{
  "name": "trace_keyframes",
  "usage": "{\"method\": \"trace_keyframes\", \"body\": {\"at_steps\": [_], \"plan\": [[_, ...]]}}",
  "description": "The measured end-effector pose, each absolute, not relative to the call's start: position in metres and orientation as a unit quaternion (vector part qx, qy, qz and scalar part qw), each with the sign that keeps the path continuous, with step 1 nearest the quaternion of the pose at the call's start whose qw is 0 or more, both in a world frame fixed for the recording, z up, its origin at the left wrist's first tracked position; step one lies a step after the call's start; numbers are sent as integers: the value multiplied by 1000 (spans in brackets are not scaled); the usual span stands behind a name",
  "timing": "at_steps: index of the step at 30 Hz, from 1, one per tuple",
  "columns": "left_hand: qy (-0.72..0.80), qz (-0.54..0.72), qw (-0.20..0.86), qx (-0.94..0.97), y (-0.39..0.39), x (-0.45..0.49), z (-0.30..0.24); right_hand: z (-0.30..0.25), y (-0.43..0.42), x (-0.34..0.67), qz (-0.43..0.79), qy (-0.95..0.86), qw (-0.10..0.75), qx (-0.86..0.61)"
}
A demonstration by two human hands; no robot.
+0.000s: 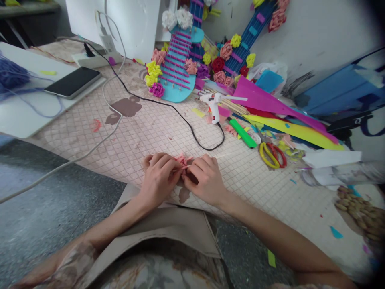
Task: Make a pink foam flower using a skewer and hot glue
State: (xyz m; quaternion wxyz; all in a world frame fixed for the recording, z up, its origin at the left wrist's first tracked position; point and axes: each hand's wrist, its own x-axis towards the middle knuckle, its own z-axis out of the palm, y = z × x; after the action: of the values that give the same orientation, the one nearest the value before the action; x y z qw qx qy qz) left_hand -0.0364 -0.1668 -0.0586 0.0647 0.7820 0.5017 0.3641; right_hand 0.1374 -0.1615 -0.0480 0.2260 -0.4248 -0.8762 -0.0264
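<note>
Between my hands, close to the table's front edge, is a small pink paper flower (182, 160) with folded petals. My left hand (161, 172) pinches it from the left, fingers bent and closed. From the right, my right hand (206, 176) grips it too, with thumb and forefinger together at its lower side. The fingers cover part of the flower. Beyond the hands lies a white glue gun (213, 106) with its black cord (192, 130) curling toward me. A green cutter knife (243, 132) and scissors with yellow and red handles (272, 155) lie to its right.
Coloured paper sheets (270, 112) and thin sticks are heaped at the back right. Flower-decorated blue panels (177, 72) lean at the back. On the left are a phone (73, 82), blue yarn (12, 74) and a white cable (102, 138). A clear bottle (345, 172) and nuts (359, 208) sit far right.
</note>
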Motion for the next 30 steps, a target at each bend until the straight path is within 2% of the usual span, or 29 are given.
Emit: {"method": "trace_keyframes", "body": {"at_steps": [9, 17, 30], "plan": [[506, 380, 87, 770, -166, -37, -57, -49, -163, 136, -26, -868, 225, -442], [543, 372, 167, 734, -165, -36, -53, -49, -166, 130, -56, -854, 224, -465], [542, 367, 164, 738, -168, -36, -52, -51, -170, 130, -23, -862, 233, -449]]}}
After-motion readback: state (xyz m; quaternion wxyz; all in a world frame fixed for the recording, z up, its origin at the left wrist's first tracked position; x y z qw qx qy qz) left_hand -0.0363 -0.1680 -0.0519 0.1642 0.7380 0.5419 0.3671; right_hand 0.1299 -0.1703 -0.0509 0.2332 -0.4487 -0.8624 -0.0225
